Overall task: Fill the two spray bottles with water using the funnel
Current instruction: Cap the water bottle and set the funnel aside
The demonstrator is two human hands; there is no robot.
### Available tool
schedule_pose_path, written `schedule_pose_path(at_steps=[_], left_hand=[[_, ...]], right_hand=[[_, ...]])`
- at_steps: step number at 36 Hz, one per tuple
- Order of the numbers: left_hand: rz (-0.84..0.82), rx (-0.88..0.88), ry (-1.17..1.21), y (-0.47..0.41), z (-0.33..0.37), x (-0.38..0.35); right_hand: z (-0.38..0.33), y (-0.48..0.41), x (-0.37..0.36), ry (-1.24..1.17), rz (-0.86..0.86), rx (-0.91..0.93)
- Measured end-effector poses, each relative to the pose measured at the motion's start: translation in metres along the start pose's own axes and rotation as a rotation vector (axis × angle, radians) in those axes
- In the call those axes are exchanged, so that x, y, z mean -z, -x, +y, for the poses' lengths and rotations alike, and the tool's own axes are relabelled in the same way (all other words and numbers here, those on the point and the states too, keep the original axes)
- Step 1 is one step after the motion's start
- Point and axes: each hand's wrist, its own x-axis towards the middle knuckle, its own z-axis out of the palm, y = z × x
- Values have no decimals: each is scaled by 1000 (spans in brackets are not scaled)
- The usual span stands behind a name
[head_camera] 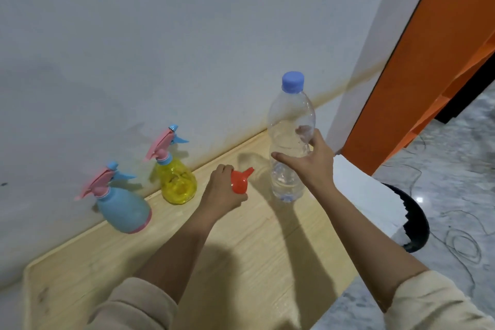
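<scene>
Head view: we hold funnel and bottle; both sprayers stand untouched.

Fingers of our left hand (221,190) curl tight over the orange funnel (239,181), its spout poking right. Our right hand (313,159) wraps thumb and fingers round the waist of the clear bottle (290,115), which seems to stand on the table (267,262), blue cap (292,82) on. The funnel looks light and stiff, best pinched at the rim. The bottle looks thin-walled and likely to buckle, so a gentle mid-body grip suits it. We cannot tell its water level. At the far left, against the wall, the yellow sprayer (178,182) and blue sprayer (126,207) keep their heads on; their contents are unclear.
</scene>
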Motion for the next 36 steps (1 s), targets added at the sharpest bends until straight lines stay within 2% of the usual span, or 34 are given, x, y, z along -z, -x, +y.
schedule_pose_path(at_steps=[5, 15, 36], left_hand=[[190, 208, 278, -14, -3, -1], [467, 354, 327, -46, -16, -25], [425, 529, 291, -48, -30, -44]], right_hand=[[-10, -34, -11, -47, -29, 43], [-14, -95, -45, -102, -150, 117], [1, -140, -66, -85, -228, 119]])
